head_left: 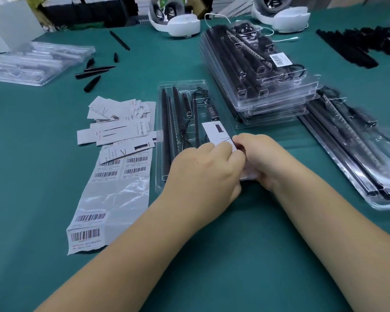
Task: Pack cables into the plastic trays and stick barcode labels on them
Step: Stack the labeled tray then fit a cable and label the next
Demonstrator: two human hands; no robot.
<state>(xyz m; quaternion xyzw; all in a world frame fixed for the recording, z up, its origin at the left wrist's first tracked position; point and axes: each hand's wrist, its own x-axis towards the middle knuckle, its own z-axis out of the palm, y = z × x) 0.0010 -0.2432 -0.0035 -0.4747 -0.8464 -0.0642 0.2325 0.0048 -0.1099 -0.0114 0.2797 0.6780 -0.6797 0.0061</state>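
Left hand (pixel 203 167) sits over the near end of the open plastic tray (pixel 182 86), fingers curled and pinching the lower edge of a white card (pixel 214 134) that lies on the tray's contents. Sweeping from the far left of the green table (pixel 43 154): a heap of empty clear trays (pixel 34 61), then loose black pointed parts (pixel 92 74) scattered beside them. Nearer, a pile of white printed cards (pixel 119 124) overlaps the top of a long barcode label sheet (pixel 108 199), which runs down toward the near edge with several labels still on it. Just right of that sheet is the tray being worked, black rods and a thin cable (pixel 185 131) laid in its slots. Right hand (pixel 261 158) meets the left at the card, fingers curled in around the tray's near right corner; exactly what they pinch is hidden. Beyond, a stack of packed trays (pixel 263 79) carries a barcode label (pixel 279 59) on top, and more filled trays (pixel 356 149) lie slanted at far right. Two white headsets (pixel 180 23) rest at the back.
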